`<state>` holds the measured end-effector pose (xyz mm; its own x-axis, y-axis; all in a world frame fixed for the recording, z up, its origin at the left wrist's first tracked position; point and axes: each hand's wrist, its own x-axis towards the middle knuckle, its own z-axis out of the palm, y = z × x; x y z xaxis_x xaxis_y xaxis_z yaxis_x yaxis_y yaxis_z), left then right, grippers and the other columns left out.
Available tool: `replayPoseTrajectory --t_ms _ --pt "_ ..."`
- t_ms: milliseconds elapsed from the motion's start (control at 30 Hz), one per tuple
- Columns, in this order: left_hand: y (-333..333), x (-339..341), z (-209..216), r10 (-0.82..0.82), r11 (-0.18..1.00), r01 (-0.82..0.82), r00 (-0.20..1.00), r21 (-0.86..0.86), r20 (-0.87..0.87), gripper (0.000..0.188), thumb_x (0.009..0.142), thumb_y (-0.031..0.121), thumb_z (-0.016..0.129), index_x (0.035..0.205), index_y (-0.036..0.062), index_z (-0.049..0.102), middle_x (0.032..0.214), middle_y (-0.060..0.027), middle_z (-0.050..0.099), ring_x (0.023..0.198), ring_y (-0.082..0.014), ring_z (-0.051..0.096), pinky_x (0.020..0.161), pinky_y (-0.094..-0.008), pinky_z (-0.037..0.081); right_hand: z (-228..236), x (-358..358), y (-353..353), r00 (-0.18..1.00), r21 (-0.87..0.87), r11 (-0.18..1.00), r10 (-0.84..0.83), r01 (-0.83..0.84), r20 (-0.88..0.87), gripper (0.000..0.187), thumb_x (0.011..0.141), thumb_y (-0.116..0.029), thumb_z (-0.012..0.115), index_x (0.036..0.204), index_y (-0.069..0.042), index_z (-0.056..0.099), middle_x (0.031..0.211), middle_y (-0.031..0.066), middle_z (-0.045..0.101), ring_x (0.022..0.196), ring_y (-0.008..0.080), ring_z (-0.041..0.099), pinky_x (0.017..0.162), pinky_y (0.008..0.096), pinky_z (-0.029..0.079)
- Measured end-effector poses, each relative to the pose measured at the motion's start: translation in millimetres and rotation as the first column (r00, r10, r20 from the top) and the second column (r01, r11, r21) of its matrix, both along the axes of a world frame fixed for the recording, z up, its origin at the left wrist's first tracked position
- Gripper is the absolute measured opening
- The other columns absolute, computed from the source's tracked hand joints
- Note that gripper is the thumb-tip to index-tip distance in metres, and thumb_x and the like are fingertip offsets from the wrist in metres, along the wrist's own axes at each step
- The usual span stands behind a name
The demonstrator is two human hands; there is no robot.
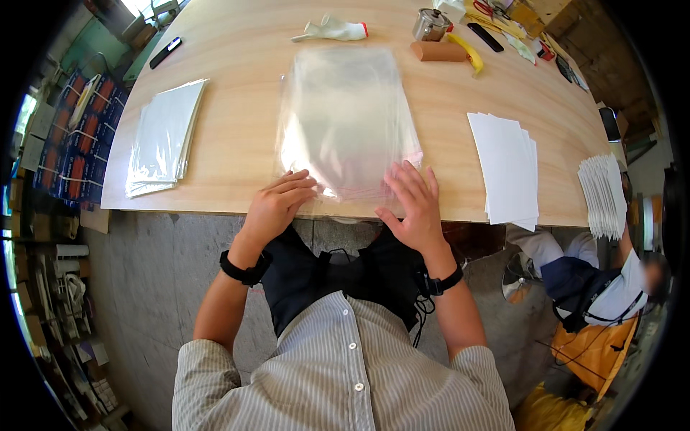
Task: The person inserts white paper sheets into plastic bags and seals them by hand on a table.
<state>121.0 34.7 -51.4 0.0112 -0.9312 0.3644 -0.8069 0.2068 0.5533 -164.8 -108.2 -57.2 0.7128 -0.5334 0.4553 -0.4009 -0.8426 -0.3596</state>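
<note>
A stack of clear plastic bags (345, 118) lies in the middle of the wooden table (237, 144), reaching to its near edge. My left hand (277, 205) rests on the near left corner of the stack with fingers curled on the plastic. My right hand (413, 201) lies flat on the near right corner, fingers spread. Neither hand lifts anything.
A pile of filled clear bags (162, 136) lies at the left. White paper sheets (507, 169) lie at the right, with a fanned white stack (602, 194) further right. A white glove (334, 30), metal tin (430, 24), brown roll (438, 52) sit far. Another person (596, 287) sits at lower right.
</note>
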Motion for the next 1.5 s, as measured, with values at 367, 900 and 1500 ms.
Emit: replayPoseTrajectory --t_ms 367,900,1500 --pt "-12.2 -14.7 -2.6 0.254 0.967 -0.254 0.966 0.009 -0.057 0.01 0.09 0.013 0.077 0.1 0.0107 0.076 0.151 -0.0139 0.057 0.152 -0.0417 0.037 0.126 -0.0607 0.017 -0.5 -0.6 -50.5 0.927 0.477 0.871 -0.267 0.114 0.265 0.063 0.097 -0.038 0.072 0.143 0.001 0.055 0.154 0.0252 0.05 0.148 0.04 0.042 0.121 0.0477 0.033" --pt "-32.6 -37.3 3.0 0.248 0.958 -0.255 0.967 -0.129 -0.061 0.005 0.085 0.014 0.081 0.09 0.0135 0.078 0.108 -0.0008 0.075 0.113 -0.0211 0.064 0.118 -0.0508 0.03 22.2 -10.2 -38.4 0.987 0.043 0.999 -0.008 0.001 0.163 0.05 0.085 -0.032 0.083 0.127 -0.006 0.07 0.141 0.0103 0.063 0.138 0.0342 0.052 0.118 0.0506 0.035" --pt "-31.7 -31.5 32.9 0.153 0.947 -0.163 0.987 -0.277 -0.056 0.012 0.087 0.003 0.078 0.097 0.0091 0.076 0.09 -0.003 0.074 0.091 -0.0201 0.069 0.105 -0.0428 0.042 34.6 4.9 -28.1 0.995 -0.087 0.995 -0.034 0.042 0.09 0.009 0.082 -0.013 0.079 0.087 -0.012 0.072 0.086 -0.001 0.067 0.1 0.0215 0.062 0.101 0.0438 0.038"
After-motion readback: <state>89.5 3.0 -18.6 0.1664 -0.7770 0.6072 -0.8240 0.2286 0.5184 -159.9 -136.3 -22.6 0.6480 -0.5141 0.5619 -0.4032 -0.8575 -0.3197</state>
